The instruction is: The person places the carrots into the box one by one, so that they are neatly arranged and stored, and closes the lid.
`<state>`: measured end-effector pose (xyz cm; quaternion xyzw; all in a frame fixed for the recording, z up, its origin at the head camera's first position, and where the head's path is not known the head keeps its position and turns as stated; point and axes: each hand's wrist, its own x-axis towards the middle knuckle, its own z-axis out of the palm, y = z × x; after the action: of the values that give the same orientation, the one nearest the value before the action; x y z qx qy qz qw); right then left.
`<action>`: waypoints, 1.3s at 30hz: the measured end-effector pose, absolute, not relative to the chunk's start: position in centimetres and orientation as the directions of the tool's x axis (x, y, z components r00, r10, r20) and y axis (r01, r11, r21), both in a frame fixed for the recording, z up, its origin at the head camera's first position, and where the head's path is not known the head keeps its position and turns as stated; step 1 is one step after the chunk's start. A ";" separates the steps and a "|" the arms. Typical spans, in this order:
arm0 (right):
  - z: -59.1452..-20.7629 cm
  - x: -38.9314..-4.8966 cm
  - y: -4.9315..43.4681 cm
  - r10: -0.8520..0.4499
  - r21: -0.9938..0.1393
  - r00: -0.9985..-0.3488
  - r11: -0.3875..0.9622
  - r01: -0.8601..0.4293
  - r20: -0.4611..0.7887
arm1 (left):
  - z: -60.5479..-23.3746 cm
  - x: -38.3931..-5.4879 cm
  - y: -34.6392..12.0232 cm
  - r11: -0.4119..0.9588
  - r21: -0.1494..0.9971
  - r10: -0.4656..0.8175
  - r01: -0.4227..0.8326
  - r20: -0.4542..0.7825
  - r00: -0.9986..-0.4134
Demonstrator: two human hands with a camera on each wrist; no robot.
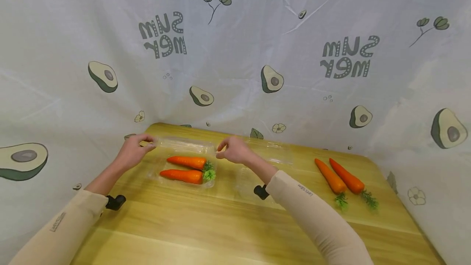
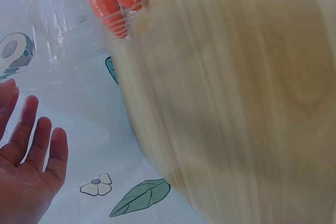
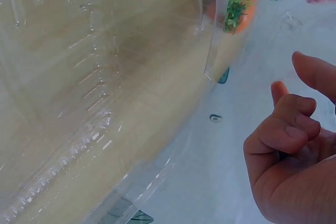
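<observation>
A clear plastic clamshell box (image 1: 153,175) stands on the left of the table, its lid (image 1: 185,145) raised at the back. Two orange carrots (image 1: 186,161) with green tops lie side by side in it, tips to the left. At the lid's left end, my left hand (image 1: 134,150) pinches the edge between thumb and forefinger; its other fingers (image 2: 31,148) spread loosely in the left wrist view. My right hand (image 1: 235,150) pinches the lid's right end, with several fingers (image 3: 283,135) curled in the right wrist view.
A second clear clamshell box (image 3: 94,98) lies open beneath my right forearm, its far half (image 1: 274,151) toward the back. Two more carrots (image 1: 330,176) lie on the wooden table (image 1: 206,224) at the right. A printed curtain (image 1: 235,52) hangs behind the table.
</observation>
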<state>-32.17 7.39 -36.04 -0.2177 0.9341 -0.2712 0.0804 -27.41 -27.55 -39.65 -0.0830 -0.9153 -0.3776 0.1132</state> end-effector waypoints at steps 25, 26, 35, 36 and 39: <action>-37.1 -30.1 6.9 -0.474 -0.358 -0.878 0.832 -0.424 -0.060 | -41.5 -25.4 -28.4 0.737 0.591 0.220 0.326 0.246 -0.944; -37.1 -30.1 6.8 -0.474 -0.351 -0.878 0.834 -0.425 -0.063 | -41.5 -25.3 -28.5 0.740 0.583 0.231 0.336 0.249 -0.941; -37.1 -29.5 6.9 -0.480 -0.324 -0.872 0.843 -0.428 -0.097 | -41.9 -24.5 -29.0 0.710 0.598 0.298 0.372 0.223 -0.928; -37.1 -29.4 6.9 -0.480 -0.330 -0.871 0.842 -0.426 -0.100 | -41.9 -24.3 -29.0 0.702 0.607 0.302 0.373 0.220 -0.928; -37.0 -29.1 7.1 -0.482 -0.347 -0.871 0.836 -0.424 -0.097 | -41.8 -23.9 -29.0 0.688 0.622 0.305 0.373 0.218 -0.927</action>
<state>-29.08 7.09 -36.95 -0.2374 0.9539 -0.1595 0.0905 -23.89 -29.03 -41.80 -0.1849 -0.9175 -0.3488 0.0485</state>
